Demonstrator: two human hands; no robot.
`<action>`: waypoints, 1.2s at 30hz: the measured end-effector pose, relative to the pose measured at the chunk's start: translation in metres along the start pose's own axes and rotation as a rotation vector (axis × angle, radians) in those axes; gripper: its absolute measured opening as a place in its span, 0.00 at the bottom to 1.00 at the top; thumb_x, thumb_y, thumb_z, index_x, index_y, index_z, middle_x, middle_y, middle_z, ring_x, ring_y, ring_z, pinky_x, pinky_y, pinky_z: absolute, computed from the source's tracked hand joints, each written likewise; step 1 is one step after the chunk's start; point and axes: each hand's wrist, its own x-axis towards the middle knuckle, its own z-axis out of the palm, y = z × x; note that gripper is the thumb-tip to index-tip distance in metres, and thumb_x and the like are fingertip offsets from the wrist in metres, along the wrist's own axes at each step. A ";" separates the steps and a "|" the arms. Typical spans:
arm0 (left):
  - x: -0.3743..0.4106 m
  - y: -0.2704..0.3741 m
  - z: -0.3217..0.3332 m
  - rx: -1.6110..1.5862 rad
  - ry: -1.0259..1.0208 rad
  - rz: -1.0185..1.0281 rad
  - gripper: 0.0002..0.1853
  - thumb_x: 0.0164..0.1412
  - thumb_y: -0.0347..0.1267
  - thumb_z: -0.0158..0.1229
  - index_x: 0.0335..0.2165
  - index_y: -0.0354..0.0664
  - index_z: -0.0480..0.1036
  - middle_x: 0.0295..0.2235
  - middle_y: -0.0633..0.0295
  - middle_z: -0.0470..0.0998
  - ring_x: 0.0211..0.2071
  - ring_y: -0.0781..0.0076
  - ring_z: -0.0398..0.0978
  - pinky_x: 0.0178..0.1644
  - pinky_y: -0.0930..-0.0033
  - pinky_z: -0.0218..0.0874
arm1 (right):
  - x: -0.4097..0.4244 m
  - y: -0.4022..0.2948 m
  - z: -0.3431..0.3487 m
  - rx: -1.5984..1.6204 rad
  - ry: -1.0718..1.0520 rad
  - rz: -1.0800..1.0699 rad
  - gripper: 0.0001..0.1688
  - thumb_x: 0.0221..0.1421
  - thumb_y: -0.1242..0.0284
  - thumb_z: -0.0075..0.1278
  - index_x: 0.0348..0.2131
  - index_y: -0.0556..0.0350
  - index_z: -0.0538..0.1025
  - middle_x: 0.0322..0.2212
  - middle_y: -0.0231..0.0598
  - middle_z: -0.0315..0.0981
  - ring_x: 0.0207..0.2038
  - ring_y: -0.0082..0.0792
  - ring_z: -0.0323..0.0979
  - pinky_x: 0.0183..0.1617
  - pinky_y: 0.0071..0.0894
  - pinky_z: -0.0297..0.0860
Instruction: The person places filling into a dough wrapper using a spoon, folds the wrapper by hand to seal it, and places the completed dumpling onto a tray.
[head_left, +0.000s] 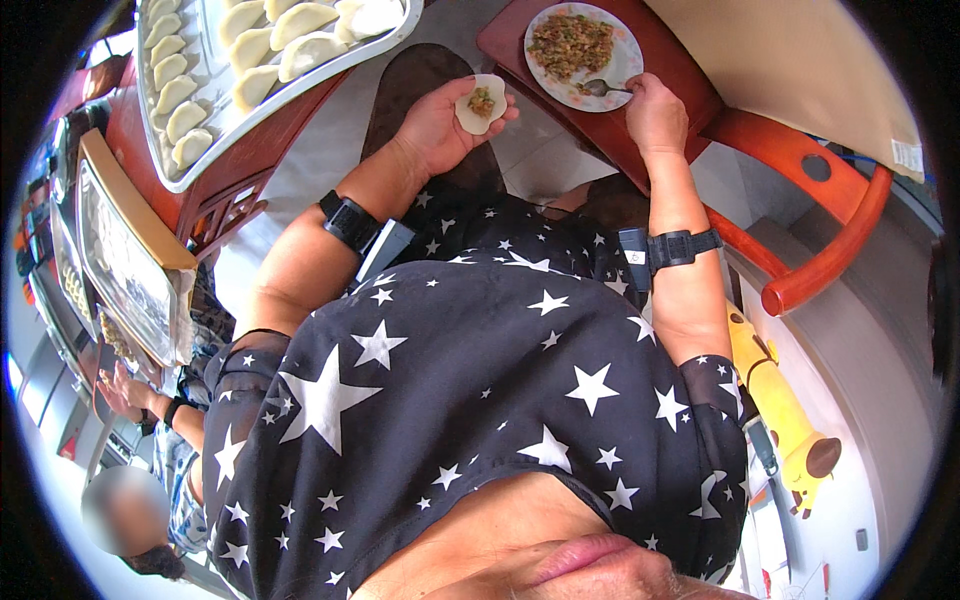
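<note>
On the fingers of my left hand (442, 124) lies a round dumpling wrapper (471, 122), spread flat, with a small mound of filling (481, 101) at its middle. My right hand (657, 116) grips the handle of a metal spoon (600, 88), whose bowl rests on a white plate (616, 64) with a patterned rim. Chopped filling (568, 46) is heaped on the plate's far left part. My right hand is at the plate's near right edge. To the left, a metal tray (289, 96) carries rows of folded dumplings (253, 88).
The plate stands on a red wooden chair (517, 34) with curved arms (832, 270). A dark red wooden table (247, 161) bears the tray. At the left, another person's hands (127, 391) are near a plastic-covered tray (124, 255). A yellow giraffe figure (780, 405) is at the right.
</note>
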 end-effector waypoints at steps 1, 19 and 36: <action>0.000 0.000 0.000 0.009 0.014 0.003 0.21 0.66 0.38 0.42 0.49 0.32 0.64 0.45 0.47 0.73 0.46 0.53 0.73 0.46 0.63 0.70 | 0.002 0.007 0.003 0.031 -0.008 0.023 0.13 0.53 0.69 0.44 0.34 0.49 0.79 0.27 0.49 0.77 0.35 0.54 0.75 0.40 0.49 0.70; 0.001 -0.002 0.004 0.037 0.059 -0.003 0.21 0.67 0.38 0.39 0.50 0.33 0.63 0.46 0.47 0.72 0.46 0.54 0.73 0.45 0.64 0.69 | -0.001 0.021 0.031 0.876 -0.293 0.652 0.12 0.60 0.74 0.41 0.37 0.62 0.75 0.21 0.35 0.73 0.18 0.23 0.66 0.18 0.23 0.60; 0.002 -0.001 0.003 0.045 0.067 0.010 0.22 0.68 0.39 0.37 0.51 0.33 0.62 0.47 0.46 0.71 0.47 0.52 0.72 0.46 0.62 0.69 | -0.011 0.023 0.040 1.287 -0.377 0.820 0.11 0.62 0.75 0.36 0.39 0.61 0.70 0.24 0.36 0.71 0.22 0.24 0.66 0.25 0.20 0.67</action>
